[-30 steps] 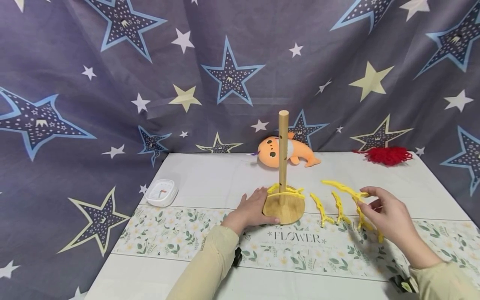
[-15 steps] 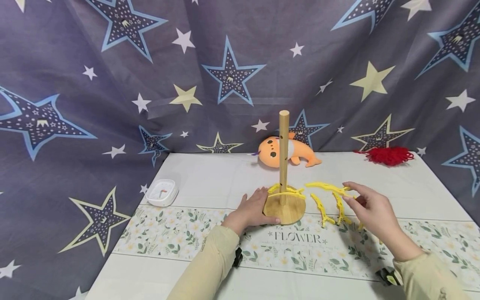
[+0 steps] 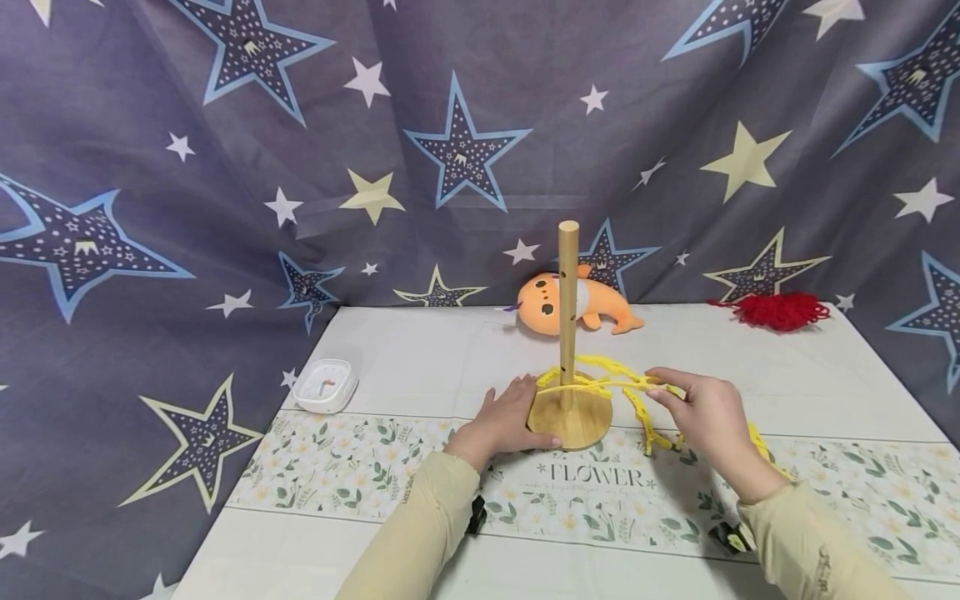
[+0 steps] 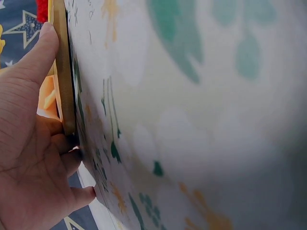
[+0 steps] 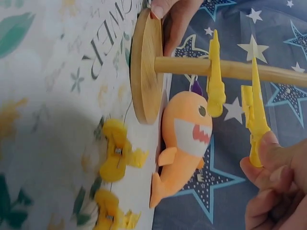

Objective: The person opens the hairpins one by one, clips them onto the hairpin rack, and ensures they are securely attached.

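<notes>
In the head view, my left hand [image 3: 506, 418] holds the round base of a wooden stand [image 3: 568, 292] by its left side, thumb at the front rim. A yellow hair clip [image 3: 551, 389] sits low around the upright post. My right hand [image 3: 705, 410] pinches another yellow hair clip [image 3: 609, 363] by its handle end, its long tips pointing left towards the post. The right wrist view shows this clip [image 5: 256, 112] between thumb and fingers, apart from the clip on the post [image 5: 216, 81]. More yellow clips [image 3: 641, 417] lie right of the base, partly hidden by my right hand.
An orange plush toy [image 3: 542, 304] lies behind the stand. Red yarn [image 3: 780, 312] is at the far right, and a white square clock [image 3: 325, 386] stands at the left. A flower-printed strip [image 3: 360, 458] crosses the white table; a starry cloth hangs behind.
My right hand has moved left with the pinched hair clip, from over the loose clips to beside the post. The clip's parts now look spread apart. My left hand stays on the base.
</notes>
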{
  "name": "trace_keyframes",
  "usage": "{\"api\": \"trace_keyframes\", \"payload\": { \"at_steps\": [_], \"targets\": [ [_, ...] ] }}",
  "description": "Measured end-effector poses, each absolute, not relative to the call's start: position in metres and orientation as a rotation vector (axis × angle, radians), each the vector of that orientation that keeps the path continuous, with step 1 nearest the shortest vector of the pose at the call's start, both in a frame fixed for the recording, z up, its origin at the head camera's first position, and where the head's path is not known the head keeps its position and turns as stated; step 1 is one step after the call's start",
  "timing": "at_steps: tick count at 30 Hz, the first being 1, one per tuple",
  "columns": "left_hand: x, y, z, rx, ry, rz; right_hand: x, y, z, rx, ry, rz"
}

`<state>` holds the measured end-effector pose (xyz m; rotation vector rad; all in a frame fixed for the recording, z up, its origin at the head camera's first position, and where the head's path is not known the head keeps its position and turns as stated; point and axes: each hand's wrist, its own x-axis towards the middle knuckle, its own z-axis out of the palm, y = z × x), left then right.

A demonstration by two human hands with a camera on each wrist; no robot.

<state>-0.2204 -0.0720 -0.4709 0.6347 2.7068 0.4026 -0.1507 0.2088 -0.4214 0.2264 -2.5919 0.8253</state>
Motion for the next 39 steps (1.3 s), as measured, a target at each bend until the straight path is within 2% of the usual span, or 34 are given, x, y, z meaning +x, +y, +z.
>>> {"api": "trace_keyframes", "payload": {
  "at_steps": [15, 26, 39],
  "targets": [
    [-0.219, -0.071, -0.47, 0.637, 2.702, 0.408, -0.169, 0.177, -0.425, 0.36, -2.516, 0.701],
    [-0.219, -0.071, -0.474, 0.632, 2.704, 0.428, -0.181, 0.163, -0.429, 0.336, -2.594, 0.7],
    [-0.221, -0.072, -0.472, 0.629, 2.694, 0.403, -0.18, 0.167, -0.426, 0.361, -2.719, 0.88]
  ]
}}
